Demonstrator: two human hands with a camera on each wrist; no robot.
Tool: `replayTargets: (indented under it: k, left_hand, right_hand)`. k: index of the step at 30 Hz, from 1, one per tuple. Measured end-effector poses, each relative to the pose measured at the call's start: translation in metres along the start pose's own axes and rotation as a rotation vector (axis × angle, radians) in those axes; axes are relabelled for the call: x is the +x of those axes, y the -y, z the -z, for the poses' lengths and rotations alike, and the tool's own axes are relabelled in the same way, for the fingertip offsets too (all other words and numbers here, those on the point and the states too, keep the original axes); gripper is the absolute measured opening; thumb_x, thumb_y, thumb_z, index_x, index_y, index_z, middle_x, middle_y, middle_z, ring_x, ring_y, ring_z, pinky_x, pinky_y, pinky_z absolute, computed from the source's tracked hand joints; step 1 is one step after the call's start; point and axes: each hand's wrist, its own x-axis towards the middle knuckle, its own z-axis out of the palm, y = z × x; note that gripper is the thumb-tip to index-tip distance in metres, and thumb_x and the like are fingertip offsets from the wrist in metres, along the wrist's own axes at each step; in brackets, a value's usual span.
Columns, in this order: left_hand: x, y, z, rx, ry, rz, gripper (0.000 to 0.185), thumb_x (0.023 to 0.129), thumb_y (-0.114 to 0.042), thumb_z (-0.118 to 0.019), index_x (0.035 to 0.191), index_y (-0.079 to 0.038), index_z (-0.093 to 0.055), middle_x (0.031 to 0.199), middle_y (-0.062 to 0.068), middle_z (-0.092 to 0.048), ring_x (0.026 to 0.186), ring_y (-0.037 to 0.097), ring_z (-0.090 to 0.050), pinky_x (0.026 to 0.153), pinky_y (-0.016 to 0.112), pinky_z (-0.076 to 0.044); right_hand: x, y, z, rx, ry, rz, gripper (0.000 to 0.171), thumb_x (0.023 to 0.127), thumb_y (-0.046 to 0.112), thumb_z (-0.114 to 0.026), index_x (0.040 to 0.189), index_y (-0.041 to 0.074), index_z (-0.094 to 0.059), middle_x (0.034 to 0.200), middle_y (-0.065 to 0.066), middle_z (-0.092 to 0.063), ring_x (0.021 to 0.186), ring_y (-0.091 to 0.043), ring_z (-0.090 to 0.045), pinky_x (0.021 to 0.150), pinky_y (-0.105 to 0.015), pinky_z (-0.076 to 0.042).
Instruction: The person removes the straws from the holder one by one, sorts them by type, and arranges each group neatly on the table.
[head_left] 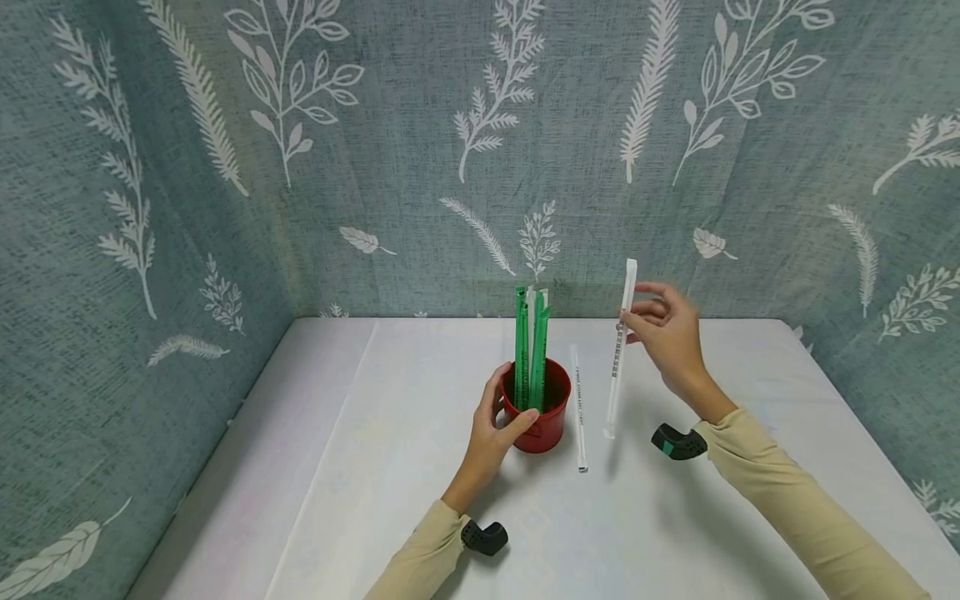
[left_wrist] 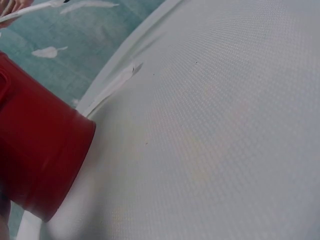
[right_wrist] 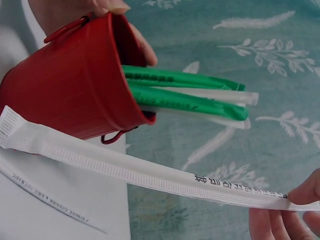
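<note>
White cloth covers the table [head_left: 375,500], walled by leaf-print fabric. At its middle stands the red bucket [head_left: 546,421], green and white wrapped straws [head_left: 531,350] upright inside; the left hand [head_left: 491,433] curls round its near side. Right of the bucket, the right hand [head_left: 667,333] pinches a white wrapped straw [head_left: 618,350] near its top, almost vertical. Another straw [head_left: 579,408] lies just beside the bucket. Judged best: steady the bucket, aim the straw's lower tip over the rim.
</note>
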Motion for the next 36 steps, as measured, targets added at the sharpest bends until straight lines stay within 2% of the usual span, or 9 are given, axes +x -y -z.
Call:
replayTargets:
  k: [2,9,20,27,36]
  left_hand:
    - [0.0,0.0,0.0,-0.001,0.0,0.001,0.071,0.089,-0.013,-0.062,0.148,-0.005,-0.024,0.145,0.012,-0.038,0.13,0.03,-0.036,0.103,0.055,-0.031]
    - [-0.001,0.003,0.001,-0.015,-0.015,0.007,0.068,0.088,-0.014,-0.063,0.147,-0.016,-0.029,0.145,0.01,-0.038,0.13,0.03,-0.036,0.102,0.054,-0.032]
    - [-0.002,0.002,0.001,-0.008,-0.017,0.0,0.069,0.088,-0.013,-0.063,0.148,-0.009,-0.027,0.144,0.01,-0.039,0.129,0.027,-0.037,0.102,0.054,-0.032]
    - [-0.002,0.0,0.001,0.0,-0.015,0.005,0.069,0.088,-0.014,-0.062,0.148,-0.013,-0.028,0.146,0.01,-0.038,0.131,0.026,-0.036,0.103,0.053,-0.032]
    - [-0.001,-0.001,0.0,-0.015,-0.021,-0.003,0.069,0.088,-0.012,-0.063,0.147,-0.008,-0.028,0.145,0.011,-0.038,0.129,0.029,-0.038,0.103,0.053,-0.032]
  right_hand:
    - [0.0,-0.003,-0.001,-0.014,0.01,-0.016,0.044,0.088,0.002,-0.064,0.129,-0.003,-0.048,0.094,-0.019,-0.063,0.074,-0.006,-0.065,0.062,-0.029,-0.056]
    - [-0.004,-0.014,-0.004,-0.046,0.049,-0.072,0.044,0.088,0.004,-0.064,0.128,-0.003,-0.049,0.098,-0.026,-0.061,0.073,-0.006,-0.065,0.059,-0.026,-0.055]
    - [-0.009,-0.033,-0.009,-0.103,0.077,-0.188,0.044,0.088,0.008,-0.064,0.128,-0.002,-0.048,0.099,-0.024,-0.062,0.074,-0.007,-0.064,0.06,-0.026,-0.055]
    - [-0.01,-0.043,-0.014,-0.124,0.09,-0.223,0.041,0.089,0.008,-0.063,0.126,-0.002,-0.049,0.1,-0.024,-0.063,0.071,-0.006,-0.063,0.061,-0.028,-0.055]
    - [-0.01,-0.055,-0.017,-0.116,0.115,-0.257,0.04,0.088,0.006,-0.063,0.125,-0.002,-0.05,0.098,-0.023,-0.063,0.072,-0.01,-0.063,0.063,-0.035,-0.056]
